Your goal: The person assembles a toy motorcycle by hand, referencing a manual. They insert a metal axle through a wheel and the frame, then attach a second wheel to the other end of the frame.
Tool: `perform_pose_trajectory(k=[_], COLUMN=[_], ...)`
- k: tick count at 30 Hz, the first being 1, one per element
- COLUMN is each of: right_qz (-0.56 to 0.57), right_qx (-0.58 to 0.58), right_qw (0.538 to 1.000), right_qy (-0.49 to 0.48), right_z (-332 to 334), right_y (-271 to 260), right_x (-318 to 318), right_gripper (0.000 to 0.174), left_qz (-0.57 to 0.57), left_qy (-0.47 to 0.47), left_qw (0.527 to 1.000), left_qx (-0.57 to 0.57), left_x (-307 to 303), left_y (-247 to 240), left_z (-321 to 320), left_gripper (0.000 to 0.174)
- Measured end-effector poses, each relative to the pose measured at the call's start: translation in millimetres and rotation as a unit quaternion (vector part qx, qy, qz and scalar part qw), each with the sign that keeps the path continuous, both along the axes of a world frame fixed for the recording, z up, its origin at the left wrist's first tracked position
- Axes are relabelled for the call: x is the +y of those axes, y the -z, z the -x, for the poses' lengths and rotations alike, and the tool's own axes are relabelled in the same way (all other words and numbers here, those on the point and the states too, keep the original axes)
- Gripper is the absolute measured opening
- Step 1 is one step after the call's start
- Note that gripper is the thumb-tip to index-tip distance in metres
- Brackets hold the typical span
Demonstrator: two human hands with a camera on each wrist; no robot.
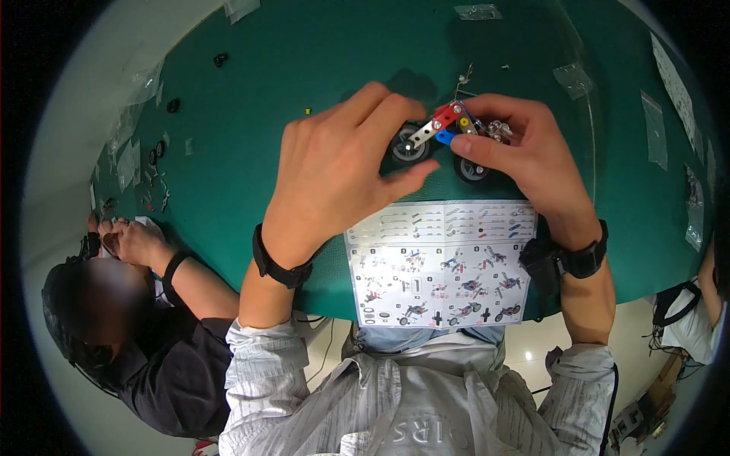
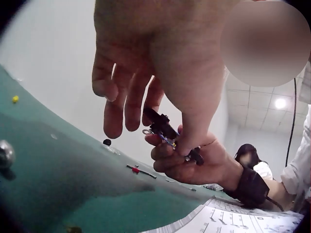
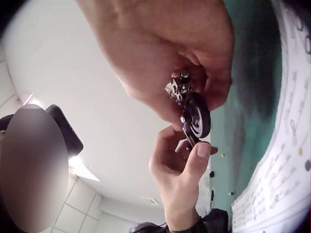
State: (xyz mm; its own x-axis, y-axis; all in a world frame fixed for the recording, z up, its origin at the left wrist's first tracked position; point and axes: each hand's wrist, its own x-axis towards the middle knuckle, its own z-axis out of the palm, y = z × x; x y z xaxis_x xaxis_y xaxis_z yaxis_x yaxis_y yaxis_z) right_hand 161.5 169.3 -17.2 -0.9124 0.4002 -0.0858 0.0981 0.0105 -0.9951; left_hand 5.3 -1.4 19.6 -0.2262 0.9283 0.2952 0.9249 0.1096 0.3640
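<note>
A toy motorcycle of metal strips and screws, with a red strip (image 1: 447, 116), a blue part (image 1: 445, 137) and two black-tyred wheels, is held up over the table. My right hand (image 1: 536, 144) pinches its middle between thumb and fingers; the rear wheel (image 1: 472, 170) shows below the thumb. My left hand (image 1: 334, 159) is spread around the front wheel (image 1: 411, 143), thumb on the near side and fingers on the far side. In the left wrist view the fingers of my left hand (image 2: 146, 63) hang fairly straight. The right wrist view shows a wheel (image 3: 198, 115) close below my right palm (image 3: 170, 53).
A printed instruction sheet (image 1: 441, 266) lies at the near table edge. On the green table (image 1: 251, 99) are a yellow piece (image 1: 308, 112), small black parts (image 1: 220, 59), loose screws and plastic bags (image 1: 574, 80). Another person (image 1: 152, 327) sits at the left, hands on the table.
</note>
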Motion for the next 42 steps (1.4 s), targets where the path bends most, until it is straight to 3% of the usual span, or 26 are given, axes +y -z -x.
perform_pose_trajectory(k=[16,21,29,38,42], right_qz=[-0.019,0.030,0.002,0.040,0.042], right_qx=[-0.024,-0.009,-0.011,-0.026,-0.032], right_qw=[1.000,0.999,0.998,0.997,0.997], right_qy=[-0.002,0.029,0.062,0.054,0.057], right_z=[-2.1,-2.4,-1.3,-1.5,-0.7], right_y=[-0.5,1.7,-3.5,-1.3,-2.7], right_x=[6.3,10.4,12.9,11.3,9.5], right_gripper=[0.026,0.025,0.027,0.032,0.031], left_qz=[-0.018,-0.021,0.316,0.401,0.383], left_qy=[0.003,-0.022,-0.083,-0.084,-0.075], left_qw=[1.000,0.999,0.944,0.912,0.921], left_qx=[-0.017,-0.026,-0.051,-0.009,-0.003], left_x=[-2.2,-2.0,-43.2,-40.2,-41.1], left_y=[2.1,-6.5,-39.5,-19.2,-15.3], left_z=[1.4,2.8,34.4,35.7,37.4], left_gripper=[0.039,0.036,0.026,0.018,0.016])
